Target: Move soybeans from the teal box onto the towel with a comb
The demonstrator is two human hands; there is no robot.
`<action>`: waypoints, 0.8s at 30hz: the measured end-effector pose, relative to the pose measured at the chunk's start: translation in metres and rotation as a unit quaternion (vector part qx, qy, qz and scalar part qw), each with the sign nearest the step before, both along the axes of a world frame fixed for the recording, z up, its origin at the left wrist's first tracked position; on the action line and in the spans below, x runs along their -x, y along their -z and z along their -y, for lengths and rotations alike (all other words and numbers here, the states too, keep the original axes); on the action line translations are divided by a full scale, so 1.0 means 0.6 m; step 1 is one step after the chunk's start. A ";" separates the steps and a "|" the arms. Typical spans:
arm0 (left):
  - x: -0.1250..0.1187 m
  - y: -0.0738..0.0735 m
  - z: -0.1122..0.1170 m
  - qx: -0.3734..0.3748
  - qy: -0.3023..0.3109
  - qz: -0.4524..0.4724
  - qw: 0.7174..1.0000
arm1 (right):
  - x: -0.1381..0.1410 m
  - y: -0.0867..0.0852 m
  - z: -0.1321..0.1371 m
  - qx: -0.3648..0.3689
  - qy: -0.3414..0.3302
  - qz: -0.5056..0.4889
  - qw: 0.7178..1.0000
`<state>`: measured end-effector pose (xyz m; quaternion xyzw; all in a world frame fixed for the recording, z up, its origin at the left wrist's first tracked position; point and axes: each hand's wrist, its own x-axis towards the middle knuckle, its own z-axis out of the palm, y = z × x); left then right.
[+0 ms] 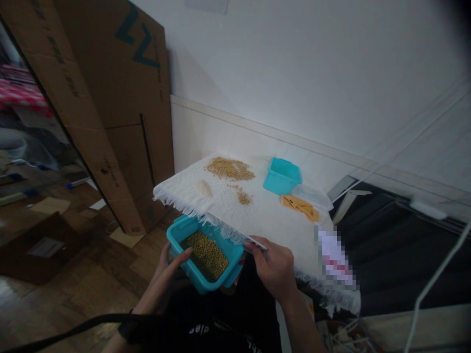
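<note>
The left hand is gripping a teal rectangular plastic tub of round tan beans below the edge of the white-clothed bench, while the right hand is pinching a thin pale strip between its fingers, apparently collecting beans, the next move likely calling for a level tub.

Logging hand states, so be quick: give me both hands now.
Left hand: holding the nearer teal container of beans, thumb over its rim.
Right hand: fingers curled at the edge of the white cloth; grip cannot be told.
</note>
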<state>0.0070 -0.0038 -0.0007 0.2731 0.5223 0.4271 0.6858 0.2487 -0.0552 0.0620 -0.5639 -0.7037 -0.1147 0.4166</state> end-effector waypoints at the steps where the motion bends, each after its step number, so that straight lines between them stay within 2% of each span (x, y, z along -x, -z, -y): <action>1: 0.001 0.000 0.000 0.002 0.006 0.002 1.000 | -0.013 -0.004 -0.006 0.011 0.033 -0.017 0.999; 5: 0.000 -0.004 -0.001 0.014 0.012 0.001 1.000 | -0.099 -0.017 -0.048 0.044 0.179 -0.093 0.978; 9: -0.002 -0.004 -0.001 0.017 0.012 0.006 1.000 | -0.166 -0.020 -0.082 0.055 0.198 -0.118 0.972; 20: -0.002 -0.006 0.000 0.020 0.007 0.000 1.000 | -0.160 -0.014 -0.094 0.074 0.183 -0.068 0.978; 24: -0.003 -0.011 0.001 0.020 0.000 0.008 1.000 | -0.162 -0.015 -0.096 0.083 0.170 -0.081 0.979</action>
